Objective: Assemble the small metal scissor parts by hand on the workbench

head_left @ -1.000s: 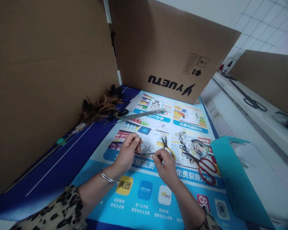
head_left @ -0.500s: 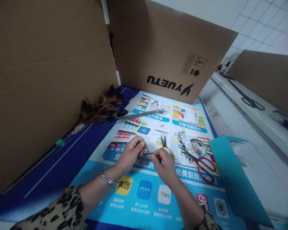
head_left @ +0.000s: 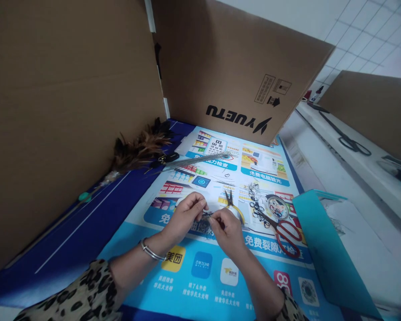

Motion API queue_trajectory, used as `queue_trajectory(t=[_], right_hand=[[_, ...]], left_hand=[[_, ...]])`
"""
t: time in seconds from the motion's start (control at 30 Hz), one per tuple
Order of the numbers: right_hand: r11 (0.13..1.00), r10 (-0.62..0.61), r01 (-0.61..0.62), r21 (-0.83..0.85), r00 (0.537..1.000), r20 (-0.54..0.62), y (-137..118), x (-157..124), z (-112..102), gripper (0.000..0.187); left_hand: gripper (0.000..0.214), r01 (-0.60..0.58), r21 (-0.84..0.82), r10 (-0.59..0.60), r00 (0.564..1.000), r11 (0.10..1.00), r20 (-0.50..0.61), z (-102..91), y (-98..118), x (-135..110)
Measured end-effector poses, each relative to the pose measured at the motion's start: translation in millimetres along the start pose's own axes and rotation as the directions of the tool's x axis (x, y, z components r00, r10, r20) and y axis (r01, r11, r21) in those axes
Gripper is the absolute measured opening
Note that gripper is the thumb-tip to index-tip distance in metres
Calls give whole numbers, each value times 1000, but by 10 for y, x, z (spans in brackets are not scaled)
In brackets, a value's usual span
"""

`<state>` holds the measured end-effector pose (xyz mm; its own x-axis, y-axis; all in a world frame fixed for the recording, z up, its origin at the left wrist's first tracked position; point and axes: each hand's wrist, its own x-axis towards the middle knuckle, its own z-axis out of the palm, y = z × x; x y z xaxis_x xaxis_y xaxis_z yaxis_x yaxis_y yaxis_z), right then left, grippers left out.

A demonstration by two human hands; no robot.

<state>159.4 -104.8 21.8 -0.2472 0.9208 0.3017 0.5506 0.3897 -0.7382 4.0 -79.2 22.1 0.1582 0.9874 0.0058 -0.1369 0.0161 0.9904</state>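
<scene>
Over the printed sheet, my left hand point(head_left: 189, 213) and my right hand point(head_left: 225, 226) are close together with their fingertips pinched. Between them shows a thin dark wire-like piece point(head_left: 207, 214), blurred and mostly hidden by the fingers. A pale, thin tangle below it is too blurred to name. Just behind my right hand lie pliers point(head_left: 232, 205) with dark jaws and yellow handles, the jaws pointing away from me. To the right are small dark loops point(head_left: 255, 207) in a loose heap and scissors point(head_left: 285, 232) with red handles.
Thin silvery wires point(head_left: 200, 159) lie in a bundle farther back. A brown feather duster point(head_left: 140, 145) rests along the left cardboard wall point(head_left: 70, 80). Another cardboard panel point(head_left: 234, 67) stands behind. A round picture tin point(head_left: 276, 207) and a teal folder point(head_left: 327, 249) are at the right.
Both hands have moved slightly, with the fingertips still pinched around the thin dark piece. A pale tangle now shows beneath the fingers. The view has shifted a little.
</scene>
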Motion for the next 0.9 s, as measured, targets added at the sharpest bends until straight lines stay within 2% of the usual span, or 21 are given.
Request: queue_trajectory(t=[0.27, 0.9], right_hand=[[1000, -2, 2, 1, 999, -47, 2, -4, -8, 14], [1000, 4, -4, 3, 997, -81, -14, 1, -11, 15]], left_hand=[[18, 32, -91, -41, 994, 995, -100, -21, -43, 35], [18, 35, -87, -45, 993, 996, -109, 12, -3, 19]])
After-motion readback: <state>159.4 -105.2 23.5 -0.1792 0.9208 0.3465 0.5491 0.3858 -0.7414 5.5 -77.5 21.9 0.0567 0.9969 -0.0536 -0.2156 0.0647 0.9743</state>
